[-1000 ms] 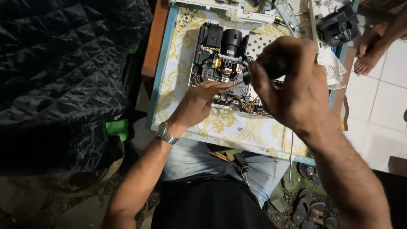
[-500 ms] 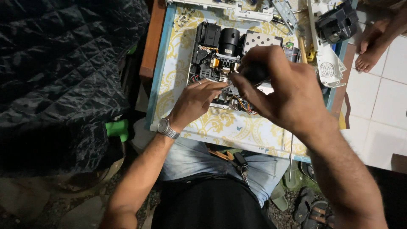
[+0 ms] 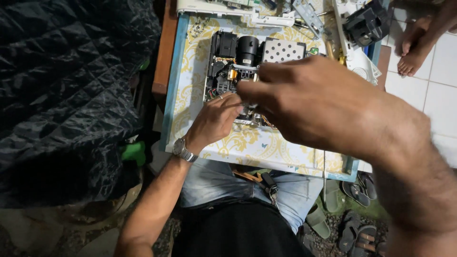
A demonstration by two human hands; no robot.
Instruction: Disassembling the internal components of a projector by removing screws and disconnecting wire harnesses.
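Observation:
An opened electronic device point(image 3: 238, 57), with a black lens barrel, a circuit board and a perforated metal plate, lies on a yellow-patterned tabletop point(image 3: 257, 147). My left hand point(image 3: 214, 121), with a metal wristwatch point(image 3: 182, 150) on it, grips the device's near edge, fingertips on the board. My right hand point(image 3: 323, 104) hangs large and close to the camera over the device's right half. Its fingers are curled shut and point left. The dark-handled tool it held a moment ago is hidden beneath it.
A white casing part point(image 3: 223, 7), metal brackets and a black module point(image 3: 366, 24) lie at the table's far edge. Another person's bare foot point(image 3: 416, 45) rests on white tiles at the right. Dark quilted fabric point(image 3: 62, 85) fills the left. Sandals point(image 3: 357, 228) lie below; keys point(image 3: 269, 183) hang at my lap.
My right hand has risen toward the camera and shifted left, now covering the tool and much of the device. My left hand stays at the device's near edge.

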